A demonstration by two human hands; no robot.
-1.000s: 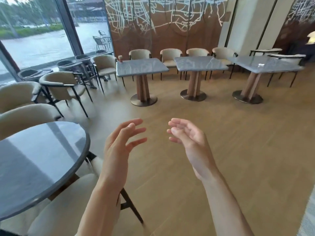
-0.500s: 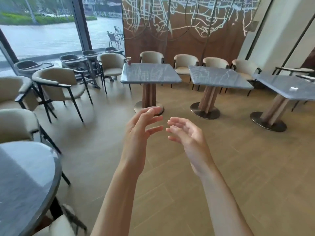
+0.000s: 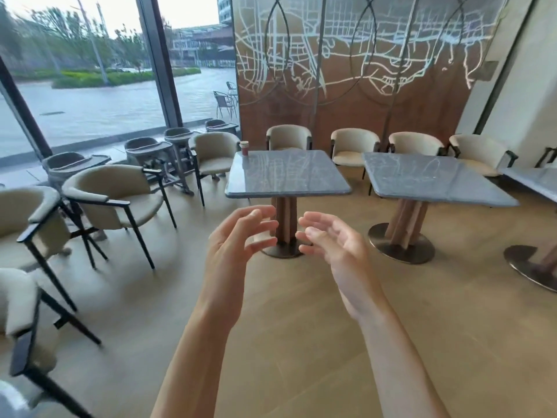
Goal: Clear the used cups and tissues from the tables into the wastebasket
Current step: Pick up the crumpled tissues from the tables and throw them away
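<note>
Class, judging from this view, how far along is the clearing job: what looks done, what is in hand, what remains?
Done: nothing visibly; no wastebasket shows. In hand: nothing; the left hand and right hand are empty, fingers relaxed, raised before the nearest square table. Left: the red paper cup on that table's far left corner.

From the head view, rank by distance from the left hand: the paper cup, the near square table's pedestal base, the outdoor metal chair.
From the left hand:
1. Pedestal base, just beyond the fingertips.
2. Paper cup, on the tabletop's far left corner.
3. Outdoor metal chair, outside behind the glass.
</note>
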